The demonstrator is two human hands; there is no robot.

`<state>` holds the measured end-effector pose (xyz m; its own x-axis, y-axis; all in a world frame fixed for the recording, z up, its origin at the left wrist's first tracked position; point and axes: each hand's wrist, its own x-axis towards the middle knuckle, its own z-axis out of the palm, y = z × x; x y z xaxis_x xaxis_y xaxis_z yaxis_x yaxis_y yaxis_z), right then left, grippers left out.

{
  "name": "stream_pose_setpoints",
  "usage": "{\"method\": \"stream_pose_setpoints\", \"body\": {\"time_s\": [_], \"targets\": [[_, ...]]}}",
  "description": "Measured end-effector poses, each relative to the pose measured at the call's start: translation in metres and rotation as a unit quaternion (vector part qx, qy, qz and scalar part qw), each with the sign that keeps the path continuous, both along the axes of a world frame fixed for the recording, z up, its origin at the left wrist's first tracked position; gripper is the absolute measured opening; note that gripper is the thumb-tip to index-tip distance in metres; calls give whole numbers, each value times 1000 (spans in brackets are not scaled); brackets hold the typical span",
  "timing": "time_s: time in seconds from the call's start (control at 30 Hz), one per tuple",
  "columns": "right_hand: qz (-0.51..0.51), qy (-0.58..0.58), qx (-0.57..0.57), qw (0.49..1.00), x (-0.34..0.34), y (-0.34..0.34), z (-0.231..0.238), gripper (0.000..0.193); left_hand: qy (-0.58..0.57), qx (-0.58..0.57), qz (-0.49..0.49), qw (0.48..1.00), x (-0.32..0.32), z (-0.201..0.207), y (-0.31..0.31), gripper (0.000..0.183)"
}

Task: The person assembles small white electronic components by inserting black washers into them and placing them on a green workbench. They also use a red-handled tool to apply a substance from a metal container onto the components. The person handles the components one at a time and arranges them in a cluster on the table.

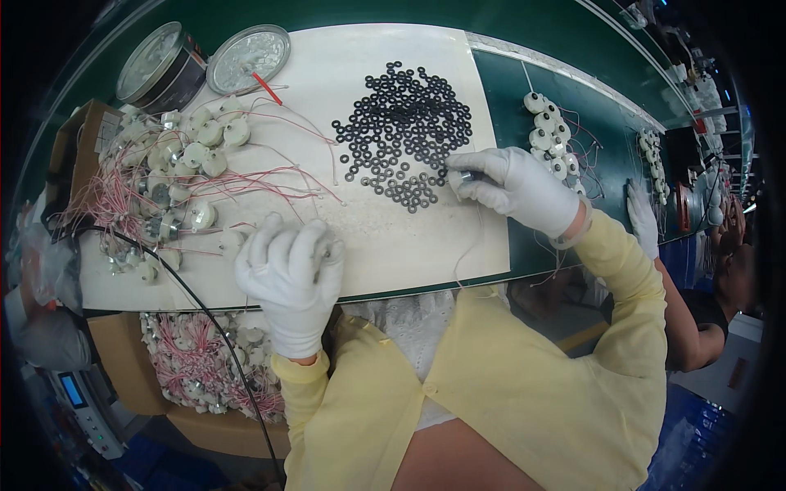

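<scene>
My right hand (pixel 528 192), in a white glove, pinches a small white-and-metal motor (pixel 460 182) beside the pile of black rings (pixel 401 106). A thin wire hangs from the motor down across the white sheet (pixel 385 262). At the sheet's near edge is my left hand (pixel 291 274), also gloved, its fingers curled inward. What lies in those fingers, if anything, is mostly hidden. Close to its left side rests another white motor (pixel 232 240). Farther left a heap of motors (pixel 201 147) spreads out, their red and white wires trailing to the right.
An open tin (pixel 155 69) and its lid (pixel 249 59), with a red-handled tool (pixel 266 88), stand at the back left. A cardboard box of motors (pixel 209 360) sits below the table's edge. Rows of motors (pixel 550 135) and a co-worker's gloved hand (pixel 642 219) are to the right.
</scene>
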<state>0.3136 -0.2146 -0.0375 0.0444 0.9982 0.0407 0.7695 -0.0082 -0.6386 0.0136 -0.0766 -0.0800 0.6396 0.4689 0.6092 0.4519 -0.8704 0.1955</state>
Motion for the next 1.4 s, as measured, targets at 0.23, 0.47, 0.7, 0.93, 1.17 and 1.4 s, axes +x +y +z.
{"method": "stream_pose_setpoints", "body": {"time_s": [0.23, 0.47, 0.7, 0.93, 1.17, 1.4], "targets": [[111, -244, 44, 962, -7, 18, 10, 36, 11, -33, 5, 999, 3, -7, 2, 26], [141, -395, 30, 907, -13, 22, 29, 36, 12, -38, 10, 999, 3, -5, 1, 25], [134, -315, -74, 936, -6, 12, 39, 31, 9, -39, 9, 999, 4, -6, 1, 25], [-26, -101, -97, 990, -1, -7, 22, 29, 3, -40, 5, 999, 5, -5, 2, 25], [55, -144, 23, 988, 8, -4, 21, 26, 14, -39, 12, 999, 5, -4, 2, 23], [115, -242, 29, 963, 1, 7, 23, 17, 7, -40, 7, 999, 5, -5, 3, 22]]}}
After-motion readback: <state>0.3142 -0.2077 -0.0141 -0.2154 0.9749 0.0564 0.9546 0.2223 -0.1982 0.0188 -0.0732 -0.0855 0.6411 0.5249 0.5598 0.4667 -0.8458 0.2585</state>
